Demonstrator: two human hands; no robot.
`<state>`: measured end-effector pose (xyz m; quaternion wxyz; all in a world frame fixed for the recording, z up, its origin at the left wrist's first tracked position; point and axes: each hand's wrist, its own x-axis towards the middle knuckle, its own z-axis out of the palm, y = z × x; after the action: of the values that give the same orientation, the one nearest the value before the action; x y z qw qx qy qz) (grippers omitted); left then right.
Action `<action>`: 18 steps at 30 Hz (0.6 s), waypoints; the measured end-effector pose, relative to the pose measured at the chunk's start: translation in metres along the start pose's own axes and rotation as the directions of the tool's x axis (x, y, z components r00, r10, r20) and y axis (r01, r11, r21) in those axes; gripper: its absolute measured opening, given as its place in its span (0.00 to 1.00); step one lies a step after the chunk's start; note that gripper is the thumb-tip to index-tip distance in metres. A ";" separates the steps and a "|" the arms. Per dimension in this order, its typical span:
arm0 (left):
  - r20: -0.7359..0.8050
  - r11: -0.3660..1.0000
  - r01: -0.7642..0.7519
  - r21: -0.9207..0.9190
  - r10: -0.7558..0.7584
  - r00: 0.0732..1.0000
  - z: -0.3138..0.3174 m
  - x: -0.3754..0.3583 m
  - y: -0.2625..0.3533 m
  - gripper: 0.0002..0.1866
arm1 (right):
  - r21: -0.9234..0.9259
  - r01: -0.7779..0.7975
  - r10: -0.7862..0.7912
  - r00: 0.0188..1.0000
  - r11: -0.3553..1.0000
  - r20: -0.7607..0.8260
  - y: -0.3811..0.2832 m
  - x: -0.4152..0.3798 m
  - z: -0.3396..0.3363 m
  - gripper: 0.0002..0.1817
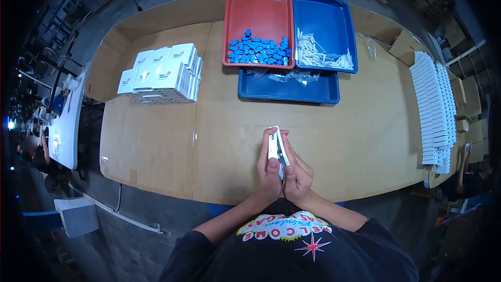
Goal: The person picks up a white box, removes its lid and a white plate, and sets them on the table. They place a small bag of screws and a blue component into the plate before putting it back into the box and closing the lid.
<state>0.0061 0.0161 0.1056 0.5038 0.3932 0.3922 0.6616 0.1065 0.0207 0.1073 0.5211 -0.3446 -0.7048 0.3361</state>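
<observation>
Close to my body, above the near part of the table, both my hands are around a small white box (273, 146). My left hand (269, 175) grips its left side, the thumb lying along the printed face. On the other side my right hand (299, 176) presses against the right panel, thumb bent inward. A dark gap runs between the box's two white panels, so it looks partly open. What lies inside I cannot make out, and the fingers hide the lower part.
Stacked white boxes (162, 73) stand at the left. A red tray (258, 10) holds blue pieces; a blue tray (323, 15) beside it holds white sticks. Clear plastic bags lie in the lower blue tray (289, 94). Tall rows of white boxes (430, 115) line the right edge.
</observation>
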 end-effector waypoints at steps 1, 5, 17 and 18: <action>0.007 1.000 0.007 -0.003 -0.007 1.000 -0.001 0.001 -0.001 0.52 | 0.004 -0.009 0.009 1.000 1.000 0.005 0.001 0.000 0.001 0.26; -0.002 0.999 -0.016 -0.035 0.016 1.000 -0.016 0.009 -0.007 0.52 | 0.064 -0.105 0.102 0.994 0.992 0.042 -0.001 0.011 0.010 0.26; 0.024 0.873 -0.257 0.414 0.272 0.962 -0.031 0.015 -0.005 0.55 | 0.467 -0.688 0.634 0.714 0.555 0.298 -0.011 0.030 0.008 0.28; 0.005 0.885 -0.248 0.393 0.268 0.963 -0.030 0.013 -0.007 0.55 | 0.491 -0.670 0.620 0.728 0.556 0.291 -0.009 0.026 0.011 0.29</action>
<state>-0.0213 0.0267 0.0899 0.3129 0.5177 0.4728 0.6408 0.0886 0.0367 0.1255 0.4083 -0.3932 -0.4172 0.7104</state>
